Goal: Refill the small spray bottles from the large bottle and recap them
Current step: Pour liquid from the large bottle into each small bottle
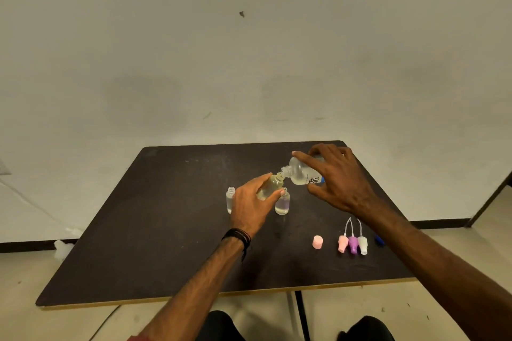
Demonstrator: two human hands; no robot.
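My right hand (339, 178) grips the large clear bottle (300, 171), tipped with its open neck down to the left. That neck meets the mouth of a small clear bottle (270, 185), which my left hand (250, 202) holds tilted above the dark table (155, 230). Two more small uncapped bottles stand on the table: one (230, 199) left of my left hand, one (282, 203) just right of it. Three spray heads with dip tubes, pink (343, 242), purple (353, 243) and white (362, 244), lie near the front right.
A pink cap (317, 242) stands left of the spray heads. A blue cap (379, 239) lies by my right forearm. The table's back edge is close to a pale wall (249, 50). Floor shows to the left and right.
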